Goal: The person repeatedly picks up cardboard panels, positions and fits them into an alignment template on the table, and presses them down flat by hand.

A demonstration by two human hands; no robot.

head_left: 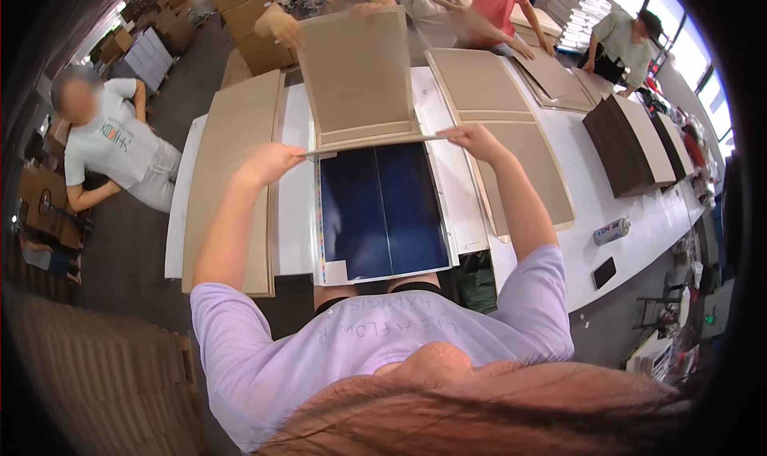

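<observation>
A tan cardboard panel (357,76) stands raised over the table, its near edge running between my two hands. My left hand (276,163) is closed on the left end of that edge, and my right hand (477,143) pinches the right end. Across the table, a co-worker's hands hold the panel's far edge. Beneath and nearer me lies a glossy dark blue printed sheet (383,216) with a white border. Whether the near edge belongs to a separate board is hard to tell.
Cardboard sheets (236,184) lie at the left, more panels (519,160) at the right. Farther right are a dark board stack (627,148), a spray can (611,230) and a phone (604,273). One person (120,140) stands at the left; others work at the back.
</observation>
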